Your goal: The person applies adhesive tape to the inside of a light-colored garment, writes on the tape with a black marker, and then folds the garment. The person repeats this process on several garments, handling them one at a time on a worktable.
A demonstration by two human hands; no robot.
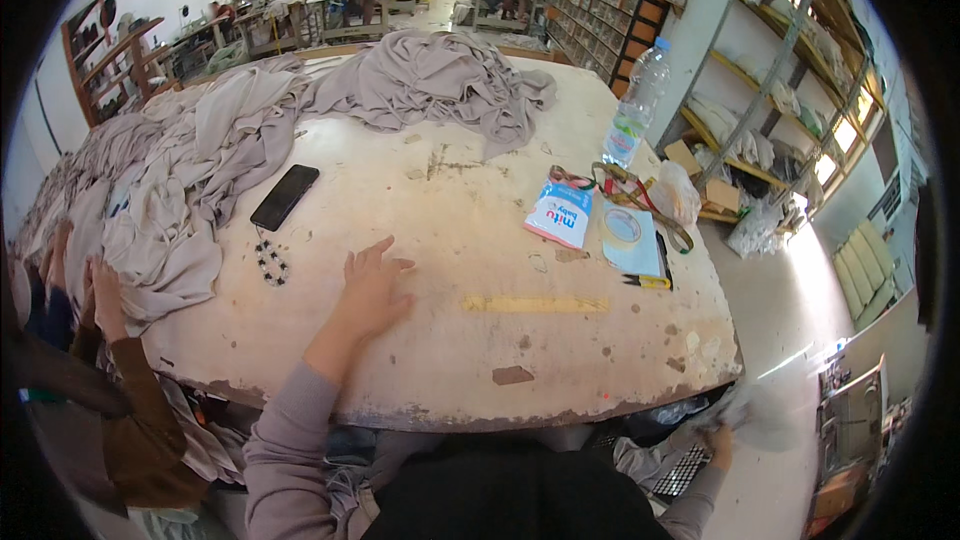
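Observation:
My left hand is over the worn pale tabletop, fingers spread and holding nothing. To its left on the table lie a black smartphone and, joined to it, a beaded strap. Low at the table's right front corner is my right hand, blurred. Beside it are grey fabric over a dark plastic crate and a blurred, see-through plastic sheet or bag. Whether its fingers grip either one is unclear.
Heaped grey fabric covers the table's far and left sides. At left, a co-worker's hands touch the cloth. Rightward stand a water bottle, a mitu baby pack, measuring tape, a tape roll and yellow thread snips.

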